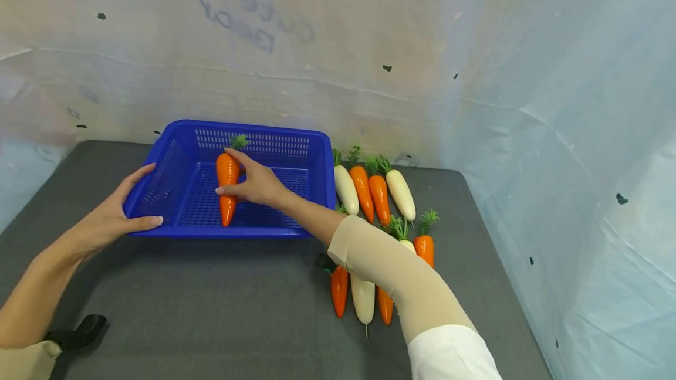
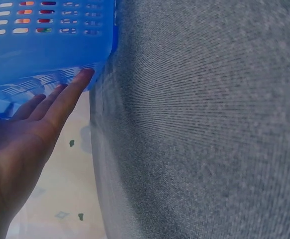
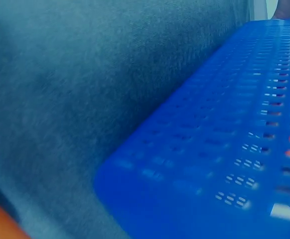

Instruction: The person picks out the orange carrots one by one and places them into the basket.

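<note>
A blue slotted plastic basket (image 1: 285, 231) stands at the back of the table. Over its inside, my right hand (image 1: 259, 183) pinches an orange carrot (image 1: 227, 172) between thumb and fingers, leafy end away from me and tip towards the front wall. Whether the carrot touches the basket floor I cannot tell. At the front left corner my left hand (image 1: 113, 213) rests on the basket, thumb along the front rim. In the left wrist view the left fingers (image 2: 68, 102) lie straight against the outside of the basket wall (image 2: 45, 50). The right hand is hidden in its own wrist view.
Right of the basket lie several carrots (image 1: 361, 192) and white radishes (image 1: 399, 193) in loose rows, some hidden under my right forearm. Grey cloth covers the table (image 1: 222, 304). A pale sheet (image 1: 348, 34) hangs behind and to the right.
</note>
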The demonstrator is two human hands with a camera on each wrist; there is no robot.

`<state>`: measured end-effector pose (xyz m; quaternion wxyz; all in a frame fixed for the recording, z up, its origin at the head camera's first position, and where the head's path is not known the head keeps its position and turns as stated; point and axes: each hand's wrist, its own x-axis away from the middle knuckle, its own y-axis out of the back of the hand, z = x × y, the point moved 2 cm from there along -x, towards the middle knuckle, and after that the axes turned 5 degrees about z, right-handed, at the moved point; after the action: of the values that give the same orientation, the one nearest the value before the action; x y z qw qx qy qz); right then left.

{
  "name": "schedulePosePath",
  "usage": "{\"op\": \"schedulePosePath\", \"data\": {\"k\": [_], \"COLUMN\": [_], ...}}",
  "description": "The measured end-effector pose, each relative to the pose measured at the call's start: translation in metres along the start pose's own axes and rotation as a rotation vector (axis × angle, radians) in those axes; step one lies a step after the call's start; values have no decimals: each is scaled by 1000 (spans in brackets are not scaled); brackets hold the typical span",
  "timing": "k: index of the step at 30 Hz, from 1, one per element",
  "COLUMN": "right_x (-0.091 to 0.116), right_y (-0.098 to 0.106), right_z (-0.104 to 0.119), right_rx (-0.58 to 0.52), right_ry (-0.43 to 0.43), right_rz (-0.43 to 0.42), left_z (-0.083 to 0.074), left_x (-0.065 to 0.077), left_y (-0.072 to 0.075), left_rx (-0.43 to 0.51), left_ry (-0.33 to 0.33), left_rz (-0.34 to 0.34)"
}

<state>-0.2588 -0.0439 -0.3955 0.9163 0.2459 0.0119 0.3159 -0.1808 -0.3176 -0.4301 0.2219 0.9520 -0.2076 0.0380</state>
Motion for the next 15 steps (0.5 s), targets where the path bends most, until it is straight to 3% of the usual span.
{"op": "schedulePosePath", "data": {"k": [8,15], "right_x": [-13,-24], "right_y": [-9,-23], "right_z": [-2,3], "right_rx": [50,165], "right_ry": [6,-16], "right_rz": [5,-5], "left_z": [1,1], "left_x": [-1,1], "left_y": [-1,-2], "left_rx": [-16,-10], "left_ry": [-7,-4], "left_rz": [-7,-15]}}
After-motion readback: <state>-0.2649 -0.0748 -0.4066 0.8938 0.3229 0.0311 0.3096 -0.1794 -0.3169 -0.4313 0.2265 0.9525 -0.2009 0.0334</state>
